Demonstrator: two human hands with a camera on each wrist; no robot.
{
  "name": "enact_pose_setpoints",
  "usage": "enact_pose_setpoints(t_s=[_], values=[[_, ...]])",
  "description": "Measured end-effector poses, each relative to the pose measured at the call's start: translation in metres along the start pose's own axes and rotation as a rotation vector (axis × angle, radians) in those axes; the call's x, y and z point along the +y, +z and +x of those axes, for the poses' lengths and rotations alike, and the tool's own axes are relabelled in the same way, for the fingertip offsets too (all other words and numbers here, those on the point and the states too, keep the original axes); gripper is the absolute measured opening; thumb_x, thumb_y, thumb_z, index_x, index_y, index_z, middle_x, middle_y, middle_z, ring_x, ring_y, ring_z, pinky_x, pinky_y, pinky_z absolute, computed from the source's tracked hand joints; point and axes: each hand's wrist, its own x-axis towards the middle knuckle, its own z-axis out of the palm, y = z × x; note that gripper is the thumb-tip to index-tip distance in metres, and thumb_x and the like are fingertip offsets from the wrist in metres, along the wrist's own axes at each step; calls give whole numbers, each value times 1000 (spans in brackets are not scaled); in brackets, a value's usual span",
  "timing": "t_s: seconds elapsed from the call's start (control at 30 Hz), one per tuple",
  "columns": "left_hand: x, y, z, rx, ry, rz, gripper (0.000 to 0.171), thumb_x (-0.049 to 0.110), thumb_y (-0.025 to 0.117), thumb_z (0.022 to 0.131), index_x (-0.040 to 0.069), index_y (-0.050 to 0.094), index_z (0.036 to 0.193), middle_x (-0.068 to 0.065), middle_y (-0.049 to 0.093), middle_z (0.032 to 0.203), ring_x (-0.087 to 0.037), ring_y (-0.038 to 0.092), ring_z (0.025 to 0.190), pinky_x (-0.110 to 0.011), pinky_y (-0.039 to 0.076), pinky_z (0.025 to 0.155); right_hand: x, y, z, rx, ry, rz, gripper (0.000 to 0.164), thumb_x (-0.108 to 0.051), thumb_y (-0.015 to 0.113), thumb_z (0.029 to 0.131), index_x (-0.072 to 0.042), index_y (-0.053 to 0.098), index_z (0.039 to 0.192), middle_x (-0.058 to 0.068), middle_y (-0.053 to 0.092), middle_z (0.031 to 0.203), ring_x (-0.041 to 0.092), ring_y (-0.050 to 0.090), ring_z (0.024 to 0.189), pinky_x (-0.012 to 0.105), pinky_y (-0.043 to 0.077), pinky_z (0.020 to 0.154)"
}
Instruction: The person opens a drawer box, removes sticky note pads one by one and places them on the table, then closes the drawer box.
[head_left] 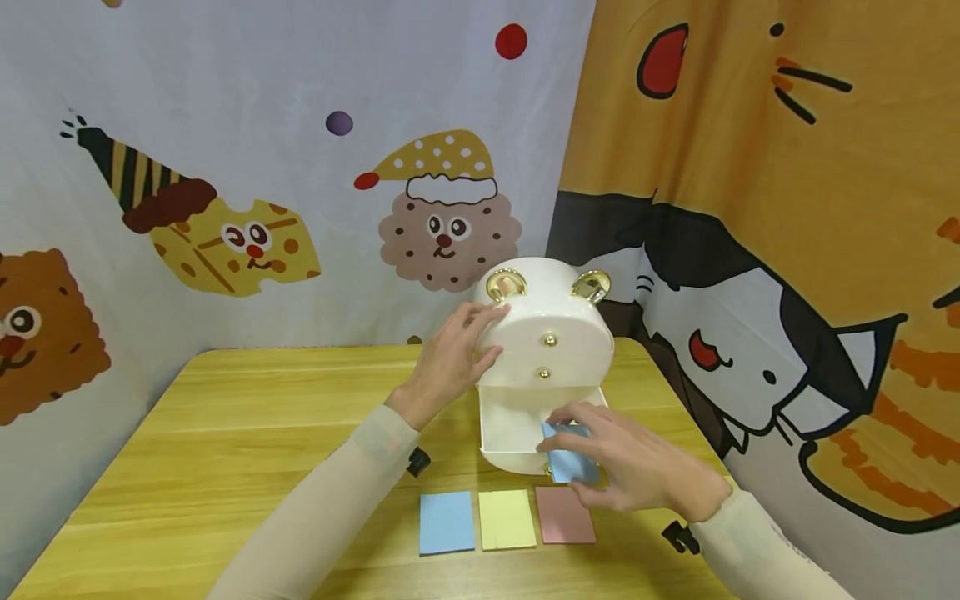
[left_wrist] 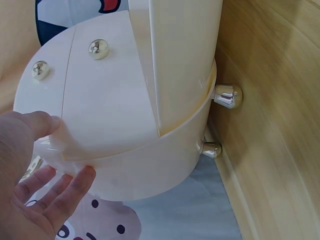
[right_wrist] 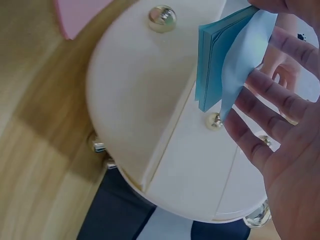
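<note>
A white storage box (head_left: pixel 517 350) with gold ears and gold knobs stands toward the back right of the table. Its lowest drawer (head_left: pixel 510 425) is pulled out. My left hand (head_left: pixel 447 358) rests against the box's left side, thumb on the front edge and relaxed fingers along the curved side. Above the drawer's front, my right hand (head_left: pixel 630 462) pinches a blue sticky note pad (head_left: pixel 572 467) between thumb and fingers. In the right wrist view, the pad (right_wrist: pixel 212 70) stands on edge, and its outer sheet bows away from the stack.
In front of the box lie a blue sticky note pad (head_left: pixel 447 522), a yellow one (head_left: pixel 507 519) and a pink one (head_left: pixel 566 517), side by side on the wooden table (head_left: pixel 300 400). Printed curtains (head_left: pixel 262 125) hang behind the table and along its right side.
</note>
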Motion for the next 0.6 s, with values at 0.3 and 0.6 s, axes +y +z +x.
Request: enact_pose_setpoints(t_s=[0.3,0.6], values=[[-4,3,0,-1,2,2,65,23,86,110,22,60,169,-13,66,152,-29,72,116,-39,69,87,-5,8,-14,4,36,-26,71,-31,103,80,-36,75,145,2,67,149,19,71,125,47,69,100],[-6,2,1,-6,-8,6,65,25,85,110,22,59,170,-15,66,153,-30,73,113,-38,69,78,-8,14,-22,-9,58,-32,79,-32,105,79,-37,73,152,-1,66,150,16,68,126,44,67,100]])
